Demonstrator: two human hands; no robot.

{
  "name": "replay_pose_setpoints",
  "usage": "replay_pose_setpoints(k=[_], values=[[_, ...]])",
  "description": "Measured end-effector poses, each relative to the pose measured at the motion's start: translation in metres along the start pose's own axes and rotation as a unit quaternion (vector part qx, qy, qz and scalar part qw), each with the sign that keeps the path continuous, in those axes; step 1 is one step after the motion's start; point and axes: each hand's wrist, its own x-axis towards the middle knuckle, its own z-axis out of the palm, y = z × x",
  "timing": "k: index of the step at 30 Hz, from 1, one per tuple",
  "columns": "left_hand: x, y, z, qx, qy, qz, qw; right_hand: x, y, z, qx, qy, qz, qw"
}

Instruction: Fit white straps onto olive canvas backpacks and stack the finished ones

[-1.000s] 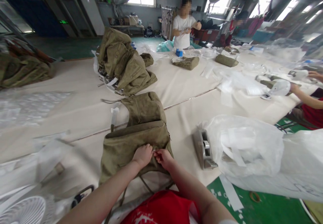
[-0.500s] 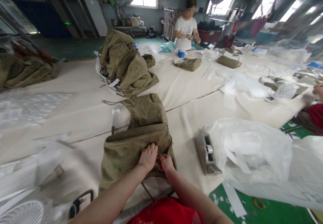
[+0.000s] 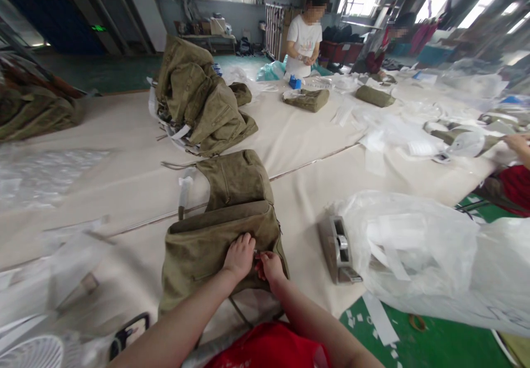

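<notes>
An olive-green cloth bag (image 3: 199,252) lies on the pale table in front of me, its upper flap (image 3: 236,183) spread away from me. My left hand (image 3: 240,256) rests on the bag's front, fingers bent and pressed together against the cloth. Right beside it, my right hand (image 3: 270,267) is closed in a pinch, with something small and reddish at its fingertips that I cannot make out. A thin strap hangs below the bag near my forearms.
A pile of olive bags (image 3: 199,97) stands beyond. To the right are a grey tape dispenser (image 3: 340,249) and a clear plastic bag (image 3: 422,246). A phone (image 3: 130,332) and fan (image 3: 35,351) lie lower left. A person (image 3: 304,39) stands across the table.
The view has shifted slightly, so the table's things appear a little further left and up. Both hands stay at the same part of the bag. The person across has lowered their hands.
</notes>
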Motion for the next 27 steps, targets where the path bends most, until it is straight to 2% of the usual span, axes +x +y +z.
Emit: replay_pose_setpoints(k=[3, 9, 19, 24, 27], values=[[-0.001, 0.003, 0.004, 0.009, 0.022, 0.010, 1.000, -0.001, -0.002, 0.000, -0.011, 0.002, -0.001, 1.000], [0.003, -0.003, 0.007, 0.025, 0.031, 0.012, 0.999, 0.004, -0.003, 0.003, -0.023, 0.010, -0.007, 1.000], [0.017, -0.014, 0.002, 0.050, 0.004, 0.017, 0.999, 0.010, 0.002, 0.005, -0.018, -0.006, 0.011, 1.000], [-0.001, -0.014, 0.003, 0.001, -0.005, 0.045, 0.999, 0.008, -0.007, 0.001, -0.029, -0.037, 0.011, 0.999], [-0.029, -0.025, 0.007, -0.049, 0.058, 0.026, 0.997, -0.002, -0.018, -0.017, -0.022, -0.066, 0.013, 0.998]])
